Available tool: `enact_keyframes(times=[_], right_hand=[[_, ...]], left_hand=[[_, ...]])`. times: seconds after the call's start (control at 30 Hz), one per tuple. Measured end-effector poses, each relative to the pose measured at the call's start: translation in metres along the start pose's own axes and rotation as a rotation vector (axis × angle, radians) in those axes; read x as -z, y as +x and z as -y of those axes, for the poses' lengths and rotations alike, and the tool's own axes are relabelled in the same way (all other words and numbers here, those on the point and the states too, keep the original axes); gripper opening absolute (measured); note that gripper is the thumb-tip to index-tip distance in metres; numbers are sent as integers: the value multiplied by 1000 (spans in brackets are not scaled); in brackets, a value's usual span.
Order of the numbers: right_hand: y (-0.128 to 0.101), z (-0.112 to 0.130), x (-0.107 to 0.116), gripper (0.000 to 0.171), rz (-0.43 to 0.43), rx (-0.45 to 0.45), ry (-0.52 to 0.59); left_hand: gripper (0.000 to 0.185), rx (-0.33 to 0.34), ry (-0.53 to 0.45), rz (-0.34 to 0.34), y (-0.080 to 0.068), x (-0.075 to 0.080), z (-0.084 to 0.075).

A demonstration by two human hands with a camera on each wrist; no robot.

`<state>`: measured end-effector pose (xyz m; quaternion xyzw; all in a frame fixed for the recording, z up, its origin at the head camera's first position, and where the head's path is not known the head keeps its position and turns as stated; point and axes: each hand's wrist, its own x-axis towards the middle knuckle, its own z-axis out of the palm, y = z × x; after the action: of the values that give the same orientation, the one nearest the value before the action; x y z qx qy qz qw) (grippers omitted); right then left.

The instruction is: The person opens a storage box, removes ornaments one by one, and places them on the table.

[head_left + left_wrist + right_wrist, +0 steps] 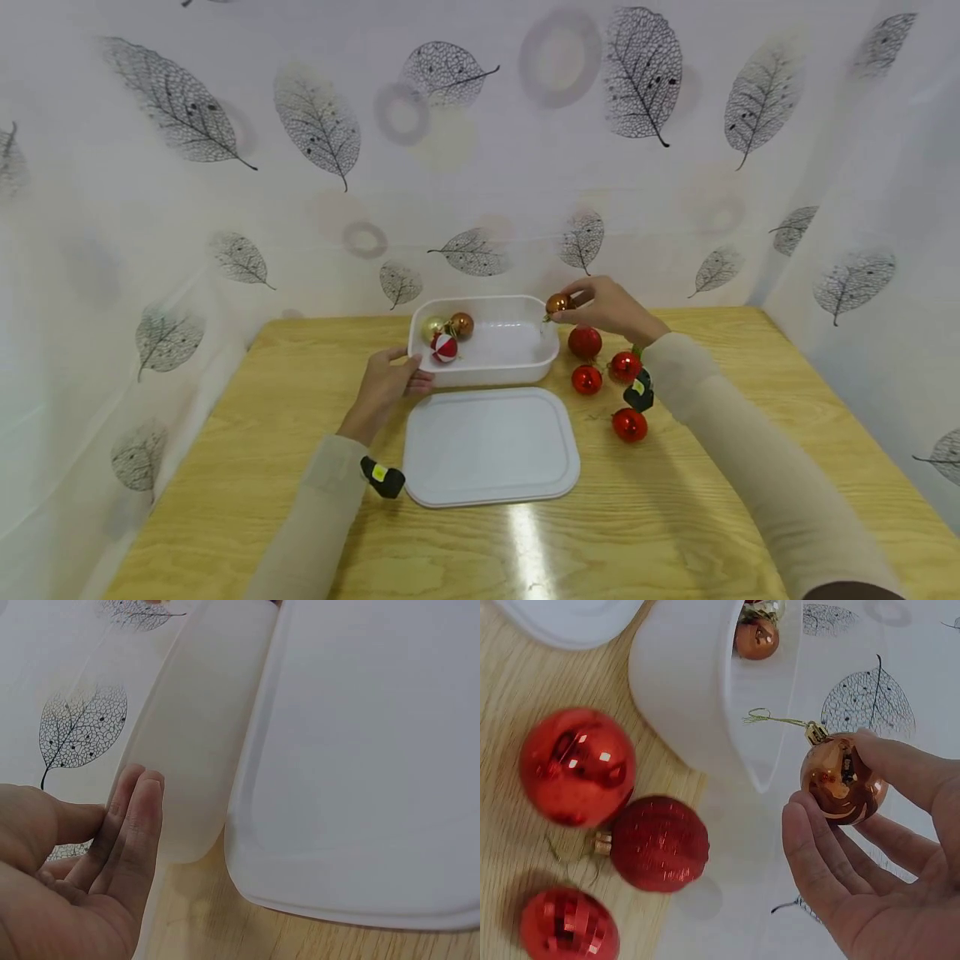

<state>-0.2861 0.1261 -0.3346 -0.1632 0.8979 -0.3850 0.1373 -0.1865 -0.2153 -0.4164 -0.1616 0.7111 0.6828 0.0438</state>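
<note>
My right hand pinches a shiny copper Christmas bauble between thumb and fingers, its gold string loop pointing toward the container. In the head view this bauble overlaps the right rim of a white plastic container. Inside the container's left end lie a pale gold bauble, another copper bauble and a red-and-white striped bauble. My left hand grips the container's front left corner, thumb at the rim and fingers against the outer wall.
A white lid lies flat on the wooden table, just in front of the container. Several red baubles sit right of both, below my right forearm. A leaf-patterned curtain hangs behind the table and along its sides.
</note>
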Motion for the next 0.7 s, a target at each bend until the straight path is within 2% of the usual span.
enact_keyframes(times=[0.2, 0.47, 0.7], right_hand=[[-16, -15, 15, 51, 5, 37, 3], [-39, -30, 30, 55, 21, 15, 3], [-58, -44, 40, 57, 11, 1, -45]], left_hand=[[46, 2, 1, 6, -1, 1, 1], [45, -2, -17, 14, 1, 2, 3], [45, -4, -12, 20, -1, 1, 0]])
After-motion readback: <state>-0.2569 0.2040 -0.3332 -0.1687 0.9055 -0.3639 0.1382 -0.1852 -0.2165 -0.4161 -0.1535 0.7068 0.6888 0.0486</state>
